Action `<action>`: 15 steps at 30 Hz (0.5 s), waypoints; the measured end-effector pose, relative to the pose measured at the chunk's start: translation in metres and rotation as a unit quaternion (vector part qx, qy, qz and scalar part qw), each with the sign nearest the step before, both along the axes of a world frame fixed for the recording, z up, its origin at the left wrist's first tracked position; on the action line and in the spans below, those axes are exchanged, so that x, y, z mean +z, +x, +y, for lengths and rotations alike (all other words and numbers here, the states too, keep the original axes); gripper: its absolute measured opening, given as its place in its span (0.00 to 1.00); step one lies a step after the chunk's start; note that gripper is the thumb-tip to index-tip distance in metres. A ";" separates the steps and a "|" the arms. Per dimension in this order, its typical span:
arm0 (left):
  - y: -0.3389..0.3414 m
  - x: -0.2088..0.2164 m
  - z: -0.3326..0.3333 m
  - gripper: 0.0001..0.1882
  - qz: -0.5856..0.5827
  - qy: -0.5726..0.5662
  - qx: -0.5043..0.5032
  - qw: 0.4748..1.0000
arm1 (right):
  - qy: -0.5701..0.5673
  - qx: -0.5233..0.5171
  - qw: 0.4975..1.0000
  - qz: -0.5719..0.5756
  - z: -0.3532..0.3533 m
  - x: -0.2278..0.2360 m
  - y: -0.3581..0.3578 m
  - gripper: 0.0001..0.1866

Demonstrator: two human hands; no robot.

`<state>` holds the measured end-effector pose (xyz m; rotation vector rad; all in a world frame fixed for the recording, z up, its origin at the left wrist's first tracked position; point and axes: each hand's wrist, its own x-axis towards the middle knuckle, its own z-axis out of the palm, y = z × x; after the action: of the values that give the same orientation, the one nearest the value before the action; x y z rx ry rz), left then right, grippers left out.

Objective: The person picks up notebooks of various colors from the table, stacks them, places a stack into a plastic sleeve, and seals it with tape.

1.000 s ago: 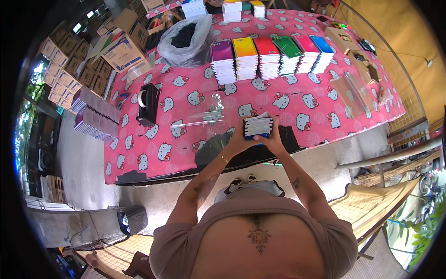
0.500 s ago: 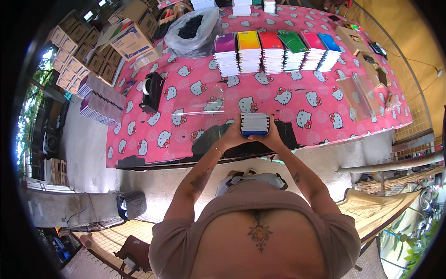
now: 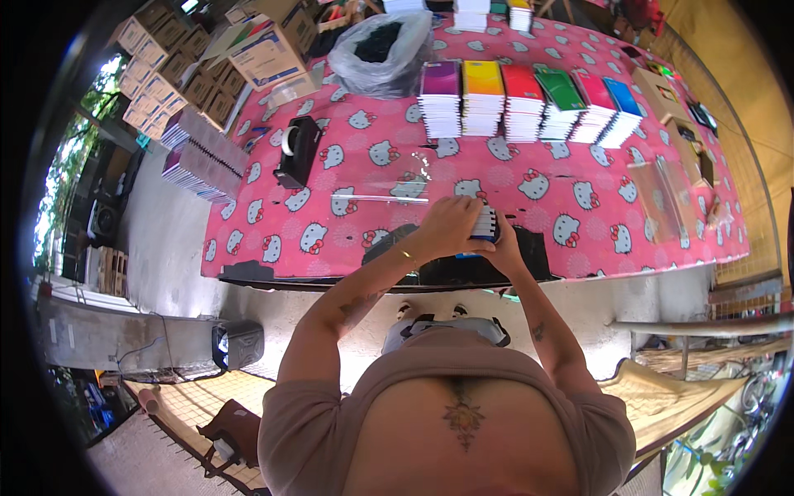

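At the table's near edge, a small stack of spiral notebooks (image 3: 485, 225) with white page edges and black bindings stands between my hands. My left hand (image 3: 449, 226) wraps over its left side and top, hiding much of it. Around the right side curl the fingers of my right hand (image 3: 504, 246). A bit of blue cover shows low between the hands. A flat clear plastic sheet or bag (image 3: 382, 197) lies just beyond my left hand.
Stacks of notebooks with purple, yellow, red, green, pink and blue covers (image 3: 482, 78) line the table's far side. A black tape dispenser (image 3: 298, 152), a plastic bag with black contents (image 3: 382, 54), clear sleeves (image 3: 659, 198) and cardboard boxes (image 3: 269, 56) surround the pink cloth (image 3: 331, 240).
My left hand has shifted from the stack's left side up over it, covering more of the notebooks. The stack appears turned in my hands. The whole view has swung slightly.
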<state>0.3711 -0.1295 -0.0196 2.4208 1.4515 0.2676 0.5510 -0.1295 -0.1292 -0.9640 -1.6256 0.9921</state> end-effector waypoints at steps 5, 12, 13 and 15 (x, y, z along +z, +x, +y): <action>-0.099 -0.039 -0.017 0.39 -0.360 -0.096 0.311 0.875 | -0.295 0.043 0.929 0.220 -0.018 0.040 -0.067 0.32; -0.208 -0.081 0.001 0.41 -0.277 -0.115 0.428 0.852 | -0.441 0.083 0.881 0.153 0.023 0.012 -0.169 0.26; -0.224 -0.088 0.008 0.42 -0.221 -0.125 0.431 0.866 | -0.449 0.073 0.881 0.129 0.031 0.009 -0.180 0.25; -0.216 -0.088 0.022 0.43 -0.176 -0.058 0.421 0.888 | -0.372 0.022 0.926 0.051 0.049 -0.007 -0.182 0.25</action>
<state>0.1551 -0.1071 -0.1073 1.4037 2.1492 0.7299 0.3689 -0.0809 -0.1366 -1.3400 -1.1816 1.7205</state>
